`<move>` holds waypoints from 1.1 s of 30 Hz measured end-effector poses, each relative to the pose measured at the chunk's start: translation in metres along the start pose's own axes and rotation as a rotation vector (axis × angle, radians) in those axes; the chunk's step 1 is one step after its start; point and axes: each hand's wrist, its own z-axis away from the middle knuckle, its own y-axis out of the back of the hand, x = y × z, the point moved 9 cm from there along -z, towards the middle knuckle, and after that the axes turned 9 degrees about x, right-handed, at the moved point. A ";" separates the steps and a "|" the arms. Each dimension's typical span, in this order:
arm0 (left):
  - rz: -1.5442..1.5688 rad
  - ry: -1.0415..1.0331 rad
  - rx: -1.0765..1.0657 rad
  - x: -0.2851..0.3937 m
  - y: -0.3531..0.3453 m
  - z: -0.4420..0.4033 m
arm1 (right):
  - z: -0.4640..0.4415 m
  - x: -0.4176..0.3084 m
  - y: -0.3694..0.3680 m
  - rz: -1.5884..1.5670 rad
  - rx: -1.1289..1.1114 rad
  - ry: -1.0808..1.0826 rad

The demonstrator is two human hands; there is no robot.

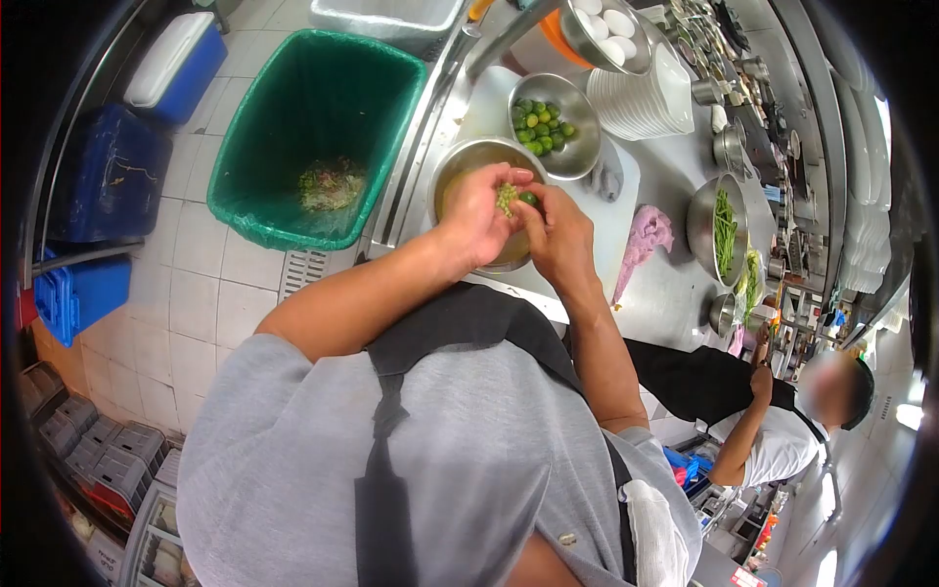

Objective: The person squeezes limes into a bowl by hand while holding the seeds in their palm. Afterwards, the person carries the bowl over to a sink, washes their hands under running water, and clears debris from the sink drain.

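Over a metal bowl of yellowish liquid (448,178), my left hand (479,217) is cupped palm up around small pale green pieces (507,199). My right hand (564,233) meets it from the right, its fingers closed on a small green citrus fruit (528,198). Just beyond the hands, a second metal bowl (584,164) holds several whole green citrus fruits (541,126). Both bowls rest on a white cutting board (597,209). My left fingertips hide part of the near bowl's opening.
A green-lined bin (264,127) with scraps stands left of the counter. Beyond are a bowl of eggs (611,24) and stacked white dishes (641,98). A pink cloth (646,240) and a bowl of green beans (724,230) lie right. A co-worker (773,421) stands at the lower right.
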 end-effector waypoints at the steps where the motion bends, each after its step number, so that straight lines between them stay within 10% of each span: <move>1: -0.001 -0.001 -0.005 0.000 -0.001 0.000 | -0.001 -0.001 -0.001 0.008 -0.004 0.011; 30: 0.089 0.079 -0.047 0.000 -0.006 0.004 | -0.023 0.019 0.039 -0.068 0.425 -0.240; 33: 0.062 0.088 -0.046 -0.002 -0.005 0.005 | -0.050 0.002 0.052 -0.496 0.442 -0.276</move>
